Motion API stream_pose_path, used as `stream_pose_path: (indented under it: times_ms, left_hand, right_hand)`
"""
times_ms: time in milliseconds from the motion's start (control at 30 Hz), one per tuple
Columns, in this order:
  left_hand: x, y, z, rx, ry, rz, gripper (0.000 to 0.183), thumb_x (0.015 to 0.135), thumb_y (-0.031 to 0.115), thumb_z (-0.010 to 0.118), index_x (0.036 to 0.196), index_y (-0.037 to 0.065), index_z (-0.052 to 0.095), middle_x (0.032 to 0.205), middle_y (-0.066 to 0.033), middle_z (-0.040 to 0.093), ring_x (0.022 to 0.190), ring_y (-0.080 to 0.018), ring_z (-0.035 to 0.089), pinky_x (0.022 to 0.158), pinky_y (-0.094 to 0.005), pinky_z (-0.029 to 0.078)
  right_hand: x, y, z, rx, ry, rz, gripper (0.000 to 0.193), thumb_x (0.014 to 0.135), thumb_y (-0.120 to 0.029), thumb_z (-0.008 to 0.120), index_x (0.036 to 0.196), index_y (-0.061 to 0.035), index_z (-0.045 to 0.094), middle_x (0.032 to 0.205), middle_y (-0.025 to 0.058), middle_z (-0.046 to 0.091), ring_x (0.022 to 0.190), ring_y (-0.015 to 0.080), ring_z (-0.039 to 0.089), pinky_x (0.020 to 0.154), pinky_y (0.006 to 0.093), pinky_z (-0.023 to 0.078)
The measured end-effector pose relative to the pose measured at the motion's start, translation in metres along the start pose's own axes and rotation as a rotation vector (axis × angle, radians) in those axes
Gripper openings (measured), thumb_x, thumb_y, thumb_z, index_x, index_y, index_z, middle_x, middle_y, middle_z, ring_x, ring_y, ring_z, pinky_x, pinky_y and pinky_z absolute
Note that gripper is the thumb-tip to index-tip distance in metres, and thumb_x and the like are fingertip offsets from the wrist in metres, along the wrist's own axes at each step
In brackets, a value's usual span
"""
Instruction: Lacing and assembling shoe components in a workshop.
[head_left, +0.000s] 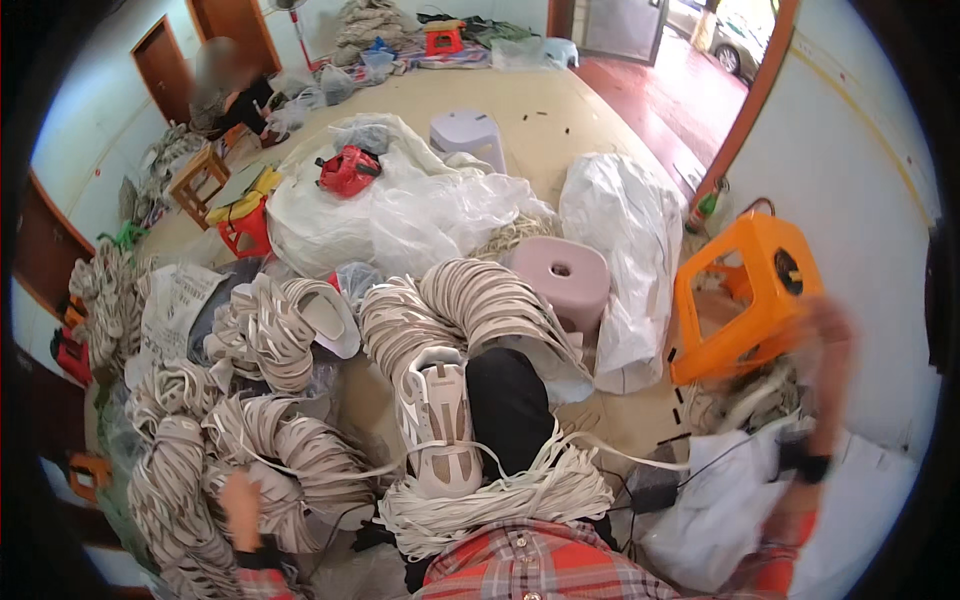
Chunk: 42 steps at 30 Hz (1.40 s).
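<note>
A beige and white shoe upper (437, 425) rests upright on my lap, beside my black-clad knee (508, 410). A flat cream lace (620, 452) crosses it and stretches out to both sides. A thick bundle of loose cream laces (500, 510) lies across my lap. My left hand (241, 505) is at the lower left, over stacked shoe uppers (300, 450) and near the lace's left stretch; its fingers are blurred. Far out to the right, my right hand (828, 325) is raised beside an orange stool (745, 290), smeared by motion. Whether either hand grips the lace cannot be made out.
More nested uppers (490, 300) curve ahead of my knee, and others (175, 490) pile up at left. A pink stool (562, 275), white sacks (625, 260) and a red bag (350, 172) stand beyond. Another person (240, 95) sits at the far left. A doorway opens at far right.
</note>
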<state>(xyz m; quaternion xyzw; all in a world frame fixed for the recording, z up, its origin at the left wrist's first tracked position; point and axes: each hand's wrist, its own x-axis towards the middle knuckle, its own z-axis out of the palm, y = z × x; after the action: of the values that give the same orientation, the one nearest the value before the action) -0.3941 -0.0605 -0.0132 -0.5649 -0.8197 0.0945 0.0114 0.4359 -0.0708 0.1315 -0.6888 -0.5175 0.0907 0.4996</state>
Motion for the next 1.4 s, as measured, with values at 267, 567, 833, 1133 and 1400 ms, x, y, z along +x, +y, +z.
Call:
stream_pose_path:
  times_ms: [267,567,833,1133,1400]
  left_hand:
    - [-0.008,0.345,-0.065,-1.000,-0.720,0.524,0.029,0.091,0.018,0.046,0.109,-0.001,0.058,0.059,0.0000,0.051,0.054,-0.0085,0.048,0.050,-0.0241,0.039]
    - [-0.002,0.336,-0.067,-0.835,-0.897,0.476,0.033,0.092,0.015,0.037,0.115,-0.005,0.050,0.058,-0.0025,0.054,0.051,-0.0087,0.050,0.048,-0.0228,0.038]
    - [0.022,0.334,-0.052,-0.990,-1.293,0.321,0.028,0.091,0.014,0.039,0.109,-0.003,0.053,0.059,-0.0010,0.056,0.051,-0.0077,0.050,0.046,-0.0216,0.035]
    - [0.052,0.375,-0.045,-0.100,-0.857,1.171,0.018,0.068,0.010,0.058,0.076,-0.005,0.064,0.071,-0.0187,0.062,0.062,-0.0307,0.060,0.055,-0.0399,0.047]
    - [0.055,0.391,-0.035,0.186,-0.931,1.232,0.019,0.060,0.010,0.059,0.072,-0.004,0.065,0.071,-0.0194,0.063,0.068,-0.0331,0.062,0.056,-0.0415,0.048]
  right_hand:
    - [-0.134,-0.064,0.387,-0.003,-0.873,-0.204,0.009,0.070,-0.006,0.053,0.074,0.0015,0.054,0.074,0.0238,0.058,0.077,0.0379,0.059,0.067,0.0438,0.048]
    - [-0.151,-0.052,0.386,-0.029,-1.097,-0.237,0.017,0.068,-0.010,0.053,0.078,0.0029,0.056,0.070,0.0216,0.059,0.067,0.0387,0.060,0.062,0.0430,0.049]
    - [-0.159,-0.070,0.387,-0.063,-0.978,-0.239,0.020,0.068,-0.011,0.053,0.079,0.0054,0.055,0.070,0.0223,0.060,0.066,0.0390,0.060,0.061,0.0436,0.050]
    - [-0.161,-0.059,0.389,-0.007,-1.034,-0.185,0.019,0.070,-0.011,0.052,0.078,0.0054,0.053,0.065,0.0253,0.057,0.065,0.0399,0.060,0.059,0.0453,0.049]
    - [-0.158,-0.063,0.390,0.021,-1.037,-0.199,0.013,0.067,-0.008,0.052,0.070,0.0045,0.053,0.060,0.0222,0.055,0.058,0.0376,0.058,0.054,0.0429,0.049]
